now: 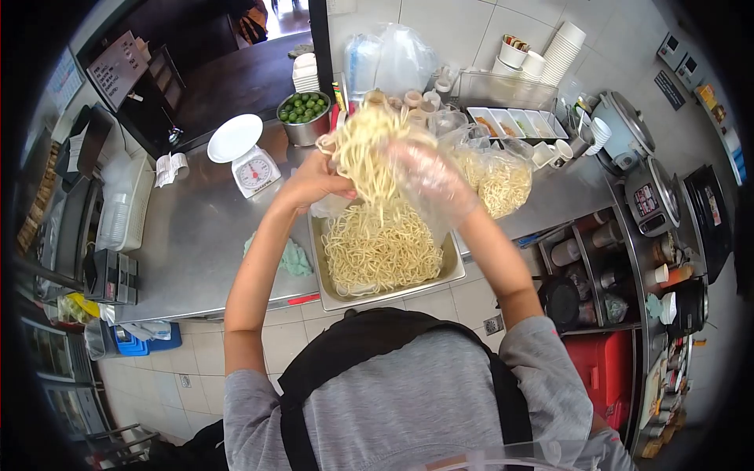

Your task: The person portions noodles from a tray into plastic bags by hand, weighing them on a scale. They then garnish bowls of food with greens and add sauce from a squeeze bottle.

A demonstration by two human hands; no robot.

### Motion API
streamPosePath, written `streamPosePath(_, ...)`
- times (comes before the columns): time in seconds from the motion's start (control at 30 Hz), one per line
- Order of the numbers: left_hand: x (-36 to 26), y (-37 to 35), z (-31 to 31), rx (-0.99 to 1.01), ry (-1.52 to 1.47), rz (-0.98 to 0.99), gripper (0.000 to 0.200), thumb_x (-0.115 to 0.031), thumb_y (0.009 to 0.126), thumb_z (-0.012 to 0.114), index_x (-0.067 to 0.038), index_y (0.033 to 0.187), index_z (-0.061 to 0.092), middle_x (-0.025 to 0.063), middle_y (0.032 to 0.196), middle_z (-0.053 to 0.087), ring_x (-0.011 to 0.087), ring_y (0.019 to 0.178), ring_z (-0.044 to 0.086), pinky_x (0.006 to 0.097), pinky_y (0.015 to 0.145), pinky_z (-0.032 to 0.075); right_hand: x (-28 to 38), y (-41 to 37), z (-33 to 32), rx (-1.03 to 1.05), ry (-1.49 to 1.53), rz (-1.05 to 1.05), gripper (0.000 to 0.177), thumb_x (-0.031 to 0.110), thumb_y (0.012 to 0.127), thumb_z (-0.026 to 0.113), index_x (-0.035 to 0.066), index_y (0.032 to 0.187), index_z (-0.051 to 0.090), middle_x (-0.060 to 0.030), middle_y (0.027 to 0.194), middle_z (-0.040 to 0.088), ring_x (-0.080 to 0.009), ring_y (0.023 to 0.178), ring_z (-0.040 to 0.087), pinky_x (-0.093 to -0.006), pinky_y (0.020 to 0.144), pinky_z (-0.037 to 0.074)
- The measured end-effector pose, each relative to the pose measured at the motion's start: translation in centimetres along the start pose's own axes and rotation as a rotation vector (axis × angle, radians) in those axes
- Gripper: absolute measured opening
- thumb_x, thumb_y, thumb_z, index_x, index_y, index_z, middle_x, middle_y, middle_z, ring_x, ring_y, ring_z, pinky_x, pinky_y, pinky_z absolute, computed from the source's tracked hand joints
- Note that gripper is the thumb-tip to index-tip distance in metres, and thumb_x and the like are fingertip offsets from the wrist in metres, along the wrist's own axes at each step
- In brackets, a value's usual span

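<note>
A big clump of pale yellow noodles (369, 149) hangs in the air over a metal pan (454, 271), its strands trailing down toward the noodles heaped inside. My right hand (432, 173), in a clear plastic glove, grips this clump from the right side and is smeared by motion. On the clump's left, my bare left hand (310, 182) is closed, with its thumb toward the noodles and its fingertips partly hidden by them; I cannot tell what it holds. Whitish clear plastic (330, 206) shows just below that hand, behind the pan's rim.
A dial scale (255, 173) with a white plate (236, 138) stands left on the steel counter (192, 243). Behind are a pot of green limes (304, 110) and bottles. Bagged noodles (504, 184) sit right of the pan; a green cloth (292, 257) lies left of it.
</note>
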State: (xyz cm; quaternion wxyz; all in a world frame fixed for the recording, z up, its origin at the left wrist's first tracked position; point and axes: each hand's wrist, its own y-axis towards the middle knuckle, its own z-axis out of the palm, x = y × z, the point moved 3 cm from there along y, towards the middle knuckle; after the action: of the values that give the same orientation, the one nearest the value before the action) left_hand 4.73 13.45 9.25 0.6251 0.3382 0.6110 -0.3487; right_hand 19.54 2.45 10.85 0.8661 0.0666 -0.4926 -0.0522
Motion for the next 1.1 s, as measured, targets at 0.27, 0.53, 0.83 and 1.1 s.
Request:
streamPosePath(0.27, 3.9, 0.1, 3.6, -0.074, 1.004, 0.364, 0.079, -0.001, 0.065, 0.066, 0.001, 0.134, 0.029, 0.0203, 0.137, 0.034, 0.0370, 0.118, 0.043, 0.0392, 0.097, 0.039, -10.9, 0.7, -10.5, -0.180, -0.069, 0.244, 0.038, 0.012, 0.080, 0.063, 0.002, 0.115, 0.053, -0.0061, 0.104, 0.059, -0.0160, 0.094, 0.055, -0.0295, 0.082, 0.044)
streamPosePath(0.53, 3.4, -2.0, 6.6, -0.051, 0.941, 0.375, 0.083, 0.008, 0.063, 0.057, -0.002, 0.138, 0.022, 0.0203, 0.141, 0.025, 0.0404, 0.120, 0.039, 0.0409, 0.091, 0.044, -6.7, -0.4, -2.8, 0.069, -1.456, -0.117, 0.026, 0.024, 0.084, 0.050, 0.002, 0.093, 0.062, -0.0155, 0.096, 0.064, -0.0312, 0.089, 0.060, -0.0409, 0.076, 0.046)
streamPosePath(0.83, 5.8, -0.8, 2.4, 0.084, 0.053, -0.095, 0.076, 0.011, 0.068, 0.056, 0.000, 0.138, 0.028, 0.0101, 0.125, 0.046, 0.0111, 0.068, 0.059, 0.0245, 0.055, 0.052, -4.2, 0.8, -3.7, 0.179, -1.458, 0.081, 0.034, 0.029, 0.082, 0.054, 0.005, 0.107, 0.059, -0.0179, 0.103, 0.062, -0.0303, 0.097, 0.059, -0.0387, 0.084, 0.046)
streamPosePath(1.1, 3.2, -0.5, 2.7, 0.060, -0.002, -0.047, 0.076, 0.010, 0.068, 0.053, 0.004, 0.138, 0.025, 0.0139, 0.127, 0.045, 0.0095, 0.065, 0.058, 0.0237, 0.056, 0.051, -1.5, -2.4, 0.5, -0.016, -1.278, -0.280, 0.100, 0.033, 0.063, 0.078, 0.007, 0.142, 0.022, -0.0146, 0.141, 0.034, -0.0302, 0.130, 0.032, -0.0380, 0.106, 0.029)
